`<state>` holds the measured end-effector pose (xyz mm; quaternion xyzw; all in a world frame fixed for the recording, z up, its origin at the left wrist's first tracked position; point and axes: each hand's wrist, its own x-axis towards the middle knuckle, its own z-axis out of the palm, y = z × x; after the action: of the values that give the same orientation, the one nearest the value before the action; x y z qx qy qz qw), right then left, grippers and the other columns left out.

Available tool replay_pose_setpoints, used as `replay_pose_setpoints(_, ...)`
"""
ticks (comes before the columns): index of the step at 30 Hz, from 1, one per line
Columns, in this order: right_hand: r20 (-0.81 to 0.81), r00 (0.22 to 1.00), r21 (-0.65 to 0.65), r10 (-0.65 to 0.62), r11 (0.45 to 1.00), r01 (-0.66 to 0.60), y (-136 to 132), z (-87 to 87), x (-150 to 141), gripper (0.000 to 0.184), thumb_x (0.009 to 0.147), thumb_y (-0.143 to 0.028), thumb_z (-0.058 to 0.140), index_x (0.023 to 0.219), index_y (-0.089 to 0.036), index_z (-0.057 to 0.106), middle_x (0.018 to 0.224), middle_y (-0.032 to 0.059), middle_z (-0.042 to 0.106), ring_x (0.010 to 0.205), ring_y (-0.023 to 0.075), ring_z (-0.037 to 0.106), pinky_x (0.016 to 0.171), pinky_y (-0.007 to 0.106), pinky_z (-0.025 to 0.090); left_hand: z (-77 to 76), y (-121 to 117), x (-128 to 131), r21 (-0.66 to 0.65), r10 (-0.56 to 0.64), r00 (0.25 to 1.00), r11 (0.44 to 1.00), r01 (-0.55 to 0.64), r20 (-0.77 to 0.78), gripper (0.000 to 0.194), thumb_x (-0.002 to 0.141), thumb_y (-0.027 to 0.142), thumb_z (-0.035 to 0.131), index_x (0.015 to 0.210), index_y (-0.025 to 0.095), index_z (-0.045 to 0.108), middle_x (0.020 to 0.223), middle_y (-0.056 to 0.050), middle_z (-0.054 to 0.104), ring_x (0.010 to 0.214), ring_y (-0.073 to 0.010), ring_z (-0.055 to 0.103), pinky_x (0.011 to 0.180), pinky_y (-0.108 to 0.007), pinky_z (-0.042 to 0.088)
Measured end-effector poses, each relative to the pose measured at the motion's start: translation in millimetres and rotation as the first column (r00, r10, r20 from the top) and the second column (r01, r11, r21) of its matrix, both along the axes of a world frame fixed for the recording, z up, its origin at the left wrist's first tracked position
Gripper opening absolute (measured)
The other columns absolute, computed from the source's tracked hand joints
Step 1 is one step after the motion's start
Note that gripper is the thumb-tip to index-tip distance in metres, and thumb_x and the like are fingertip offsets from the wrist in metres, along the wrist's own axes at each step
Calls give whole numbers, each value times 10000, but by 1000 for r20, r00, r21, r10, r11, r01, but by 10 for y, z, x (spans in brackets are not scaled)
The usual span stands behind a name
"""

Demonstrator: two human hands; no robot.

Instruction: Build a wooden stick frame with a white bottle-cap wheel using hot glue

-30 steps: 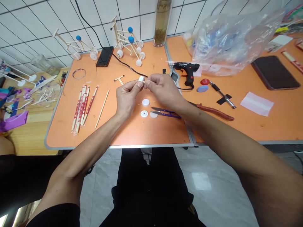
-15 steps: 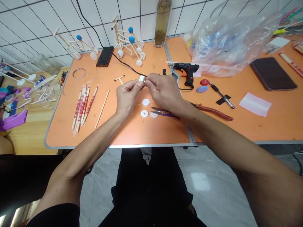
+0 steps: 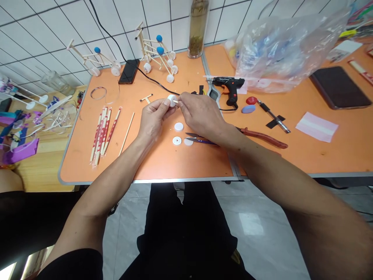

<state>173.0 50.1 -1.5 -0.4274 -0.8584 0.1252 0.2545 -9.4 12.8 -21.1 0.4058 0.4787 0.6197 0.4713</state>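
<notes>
Between thumb and fingers, my left hand (image 3: 153, 116) pinches a white bottle cap (image 3: 172, 100), its face turned partly to the right. My right hand (image 3: 202, 112) is closed on a short thin wooden stick (image 3: 176, 102), whose end meets the cap's face. Whether the stick goes into the cap I cannot tell. Below the hands on the orange table (image 3: 157, 163) lie a plain white cap (image 3: 178, 126) and a ringed white cap (image 3: 177, 140) with a dark centre. Scissors (image 3: 201, 139) lie partly under my right wrist, over another pale disc (image 3: 188, 142).
Wrapped chopsticks (image 3: 100, 134) and a bare stick (image 3: 126, 130) lie left. Stick models with white wheels (image 3: 157, 54), a phone (image 3: 129, 71) and a glass bottle (image 3: 198, 31) stand behind. Right are a glue gun (image 3: 229, 85), red-handled pliers (image 3: 262, 138) and a plastic bag (image 3: 271, 58).
The cap has turned so more of its round face shows, and the stick's end is now visible against it. Both hands have shifted slightly left; the camera view has moved a little.
</notes>
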Motion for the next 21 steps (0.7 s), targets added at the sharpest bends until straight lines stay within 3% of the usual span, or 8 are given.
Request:
replay_pose_setpoints(8, 118, 992, -3, -41, 999, 42, -29, 109, -22, 319, 1181, -327, 459, 1210, -224, 760, 1063, 125, 832, 943, 317, 707, 770, 387, 373, -20, 12, -54, 20, -45, 997, 999, 44, 65, 312, 885, 482, 1032, 887, 220, 861, 1030, -44, 904, 1077, -199, 878, 1043, -298, 703)
replay_pose_setpoints(15, 242, 970, -56, -8, 998, 22, -22, 231, 224, 352, 1143, -332, 515, 1208, -239, 848, 1123, 128, 856, 988, 327, 713, 757, 388, 344, 76, 56, -144, -55, 18, 980, 998, -7, 196, 168, 998, 358, 928, 973, 209, 854, 1140, -75, 922, 1261, -253, 875, 1126, -345, 703)
replay_pose_setpoints(21, 486, 870, -86, 75, 996, -37, -83, 246, 285, 339, 1144, -316, 557, 1085, -179, 862, 1218, 170, 831, 996, 307, 715, 695, 380, 264, 101, 60, -172, -102, 28, 963, 995, -1, 266, 133, 1015, 313, 896, 1005, 198, 829, 1150, -91, 924, 1302, -265, 869, 1162, -332, 692)
